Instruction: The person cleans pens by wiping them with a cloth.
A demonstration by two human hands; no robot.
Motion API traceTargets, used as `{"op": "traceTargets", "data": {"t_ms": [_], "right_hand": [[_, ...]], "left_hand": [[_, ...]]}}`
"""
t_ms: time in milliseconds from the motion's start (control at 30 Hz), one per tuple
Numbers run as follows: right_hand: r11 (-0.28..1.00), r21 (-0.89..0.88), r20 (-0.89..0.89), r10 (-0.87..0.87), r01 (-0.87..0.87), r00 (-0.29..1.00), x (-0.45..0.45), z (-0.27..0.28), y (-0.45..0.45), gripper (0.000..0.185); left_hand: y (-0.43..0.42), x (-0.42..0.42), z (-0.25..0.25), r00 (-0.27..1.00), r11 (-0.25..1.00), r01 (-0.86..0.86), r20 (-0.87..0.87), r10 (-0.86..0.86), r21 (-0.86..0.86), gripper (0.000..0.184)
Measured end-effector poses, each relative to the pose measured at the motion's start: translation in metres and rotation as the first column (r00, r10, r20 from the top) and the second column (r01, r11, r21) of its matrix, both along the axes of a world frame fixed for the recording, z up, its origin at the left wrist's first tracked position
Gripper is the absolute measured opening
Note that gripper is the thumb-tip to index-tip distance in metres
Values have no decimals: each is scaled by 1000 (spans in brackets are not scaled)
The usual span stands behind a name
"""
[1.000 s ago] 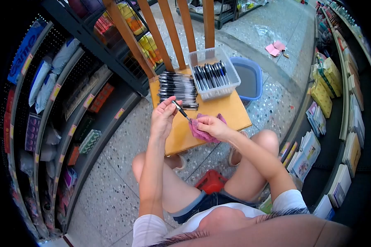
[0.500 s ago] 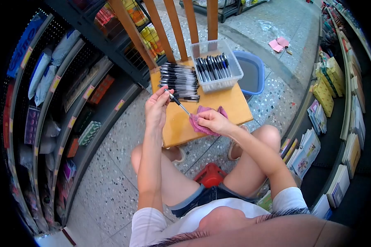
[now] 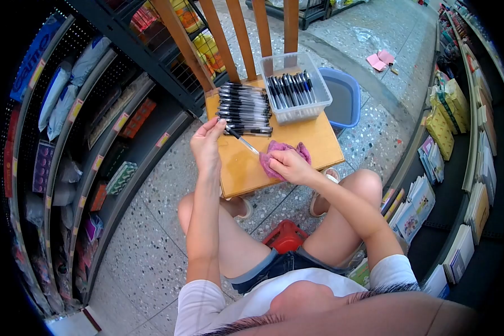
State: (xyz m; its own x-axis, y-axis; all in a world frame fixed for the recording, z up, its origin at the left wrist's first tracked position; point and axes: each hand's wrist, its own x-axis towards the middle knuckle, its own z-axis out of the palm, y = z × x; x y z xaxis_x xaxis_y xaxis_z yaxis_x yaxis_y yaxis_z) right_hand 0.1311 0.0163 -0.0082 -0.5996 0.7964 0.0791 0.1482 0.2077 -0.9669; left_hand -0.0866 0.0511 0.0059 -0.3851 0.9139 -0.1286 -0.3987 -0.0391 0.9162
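Between my hands a black-and-clear pen slants down to the right. My left hand pinches its upper black end. A pink cloth is gripped in my right hand, close to the pen's lower tip; whether the cloth touches the tip I cannot tell. Just beyond my left hand, a row of similar pens lies side by side on the wooden chair seat. Beside it stands a clear plastic box with several dark pens leaning inside.
A blue basin of greyish water stands on the floor behind the chair. Shelves of packaged goods curve along the left, and shelves of notebooks along the right. A red stool shows between my legs.
My left hand has shifted slightly left with the pen. The pen's lower end has drawn out of the cloth, showing more of its clear barrel.
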Motion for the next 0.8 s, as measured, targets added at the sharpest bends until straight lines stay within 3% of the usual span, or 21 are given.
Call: {"op": "traceTargets", "data": {"t_ms": [100, 200, 400, 500, 600, 800], "right_hand": [[999, 29, -6, -46, 46, 999, -1, -1, -1, 25], [995, -93, -103, -44, 34, 994, -1, -7, 0, 24], [995, 89, 3, 53, -53, 999, 5, 5, 0, 20], [946, 323, -8, -21, 22, 1000, 2, 2, -2, 17], [961, 276, -5, -35, 35, 999, 4, 7, -4, 15], [939, 343, -10, -27, 29, 1000, 6, 5, -3, 12]], "left_hand": [[0, 0, 1, 999, 999, 32, 11, -33, 39, 28], [2, -6, -4, 985, 986, 142, 87, -149, 86, 26], [4, -9, -12, 929, 967, 252, 290, -230, -43, 20], [4, -2, -13, 921, 957, 260, 330, -205, -132, 17], [6, -1, -19, 908, 945, 294, 350, -230, -141, 15], [7, -1, -26, 914, 949, 280, 342, -218, -143, 17]]}}
